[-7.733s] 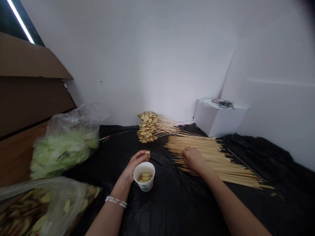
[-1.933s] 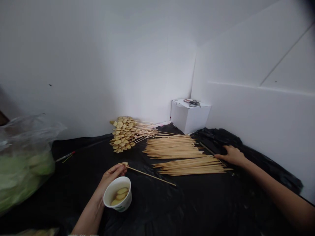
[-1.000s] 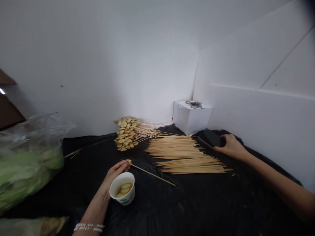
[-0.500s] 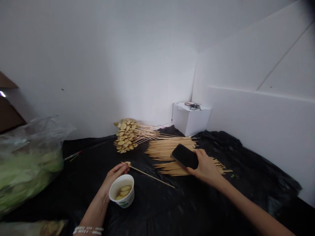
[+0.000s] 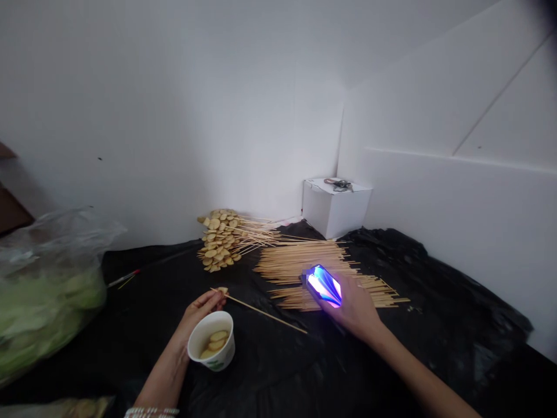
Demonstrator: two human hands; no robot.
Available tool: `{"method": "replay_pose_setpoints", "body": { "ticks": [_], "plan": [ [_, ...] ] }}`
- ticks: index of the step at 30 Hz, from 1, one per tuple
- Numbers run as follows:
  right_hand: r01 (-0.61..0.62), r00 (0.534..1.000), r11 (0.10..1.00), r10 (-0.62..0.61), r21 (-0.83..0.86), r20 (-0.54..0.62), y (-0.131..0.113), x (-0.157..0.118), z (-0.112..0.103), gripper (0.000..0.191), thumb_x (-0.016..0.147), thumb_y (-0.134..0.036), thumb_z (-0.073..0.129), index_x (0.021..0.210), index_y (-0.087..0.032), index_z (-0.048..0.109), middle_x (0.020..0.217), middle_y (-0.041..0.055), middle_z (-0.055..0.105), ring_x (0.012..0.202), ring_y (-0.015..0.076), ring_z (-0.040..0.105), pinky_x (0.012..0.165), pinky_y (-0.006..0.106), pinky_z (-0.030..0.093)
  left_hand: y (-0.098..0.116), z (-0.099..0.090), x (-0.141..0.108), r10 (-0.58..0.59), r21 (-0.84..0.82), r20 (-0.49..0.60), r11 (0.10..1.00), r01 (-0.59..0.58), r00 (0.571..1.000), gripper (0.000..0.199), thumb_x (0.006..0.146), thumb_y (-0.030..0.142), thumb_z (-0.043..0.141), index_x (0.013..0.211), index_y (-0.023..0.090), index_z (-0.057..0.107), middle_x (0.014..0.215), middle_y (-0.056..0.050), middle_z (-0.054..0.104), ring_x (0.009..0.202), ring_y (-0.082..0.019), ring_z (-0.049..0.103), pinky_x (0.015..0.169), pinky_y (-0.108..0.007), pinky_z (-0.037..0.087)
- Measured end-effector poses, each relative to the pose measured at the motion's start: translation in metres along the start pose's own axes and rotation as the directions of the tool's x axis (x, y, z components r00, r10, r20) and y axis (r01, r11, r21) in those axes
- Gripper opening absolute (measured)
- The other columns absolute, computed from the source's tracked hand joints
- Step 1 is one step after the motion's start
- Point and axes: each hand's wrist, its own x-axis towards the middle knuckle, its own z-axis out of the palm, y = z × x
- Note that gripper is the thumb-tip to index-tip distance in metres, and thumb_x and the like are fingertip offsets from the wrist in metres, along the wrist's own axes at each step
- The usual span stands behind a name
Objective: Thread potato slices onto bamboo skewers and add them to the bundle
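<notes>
My left hand (image 5: 204, 306) pinches a pale potato-like slice (image 5: 223, 290) with a thin wooden skewer (image 5: 265, 314) run through it; the skewer's free end points right. Close by that wrist stands a white paper cup (image 5: 226, 348) with several slices (image 5: 216, 342) in liquid. My right hand (image 5: 354, 305) is closed around a smartphone (image 5: 325, 287) whose screen is lit blue and purple. Beneath the phone lies a wide spread of bare wooden skewers (image 5: 300, 261). Farther back, a pile of skewered slices (image 5: 220, 241) rests with its sticks pointing right.
Black plastic sheeting (image 5: 270, 377) covers the table. A clear bag of green vegetables (image 5: 47, 302) stands at the left, near a red-tipped pen-like item (image 5: 124, 278). A white box (image 5: 335, 209) with keys (image 5: 342, 185) on top sits in the back corner against white walls.
The phone's dark screen has lit up. My right hand has shifted slightly over the phone and covers more of it. My left hand still holds the skewered slice.
</notes>
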Motion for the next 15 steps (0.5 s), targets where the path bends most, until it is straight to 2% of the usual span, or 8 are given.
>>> {"method": "replay_pose_setpoints", "body": {
  "ticks": [3, 6, 10, 15],
  "plan": [
    [0.089, 0.996, 0.993, -0.09, 0.075, 0.018, 0.012, -0.003, -0.012, 0.06, 0.08, -0.052, 0.055, 0.132, -0.022, 0.045, 0.117, 0.0115, 0.058, 0.108, 0.0289, 0.052, 0.089, 0.043, 0.041, 0.0, 0.0, -0.001, -0.001, -0.016, 0.006, 1.0, 0.001, 1.0, 0.023, 0.059, 0.013, 0.081, 0.08, 0.015, 0.071, 0.074, -0.003, 0.072, 0.057, -0.009, 0.065, 0.049, -0.012, 0.05],
    [0.195, 0.98, 0.973, -0.198, 0.123, 0.012, 0.029, -0.013, -0.027, 0.047, 0.087, -0.048, 0.047, 0.131, -0.028, 0.049, 0.123, 0.009, 0.056, 0.114, 0.027, 0.049, 0.095, 0.045, 0.039, 0.0, 0.001, -0.002, -0.006, -0.026, 0.0, 1.0, 0.006, 1.0, 0.021, 0.061, 0.012, 0.079, 0.08, 0.014, 0.071, 0.074, -0.003, 0.072, 0.056, -0.009, 0.064, 0.048, -0.012, 0.05],
    [0.263, 0.964, 0.961, -0.266, 0.085, 0.029, 0.041, -0.033, -0.04, 0.037, 0.088, -0.046, 0.048, 0.12, -0.032, 0.059, 0.128, 0.0077, 0.053, 0.12, 0.0281, 0.044, 0.097, 0.048, 0.038, -0.002, -0.001, 0.0, -0.018, -0.024, -0.029, 1.0, 0.017, 0.999, 0.02, 0.062, 0.012, 0.079, 0.079, 0.014, 0.07, 0.072, -0.003, 0.071, 0.057, -0.009, 0.065, 0.051, -0.012, 0.051],
    [0.392, 0.916, 0.92, -0.391, 0.0, 0.094, 0.037, -0.044, -0.04, 0.042, 0.088, -0.046, 0.05, 0.128, -0.034, 0.052, 0.133, 0.0066, 0.049, 0.122, 0.0288, 0.041, 0.098, 0.05, 0.037, -0.004, -0.004, 0.004, -0.014, -0.039, -0.017, 0.999, 0.014, 1.0, 0.023, 0.062, 0.013, 0.079, 0.083, 0.015, 0.07, 0.073, -0.002, 0.072, 0.057, -0.009, 0.065, 0.051, -0.012, 0.051]
  ]
}}
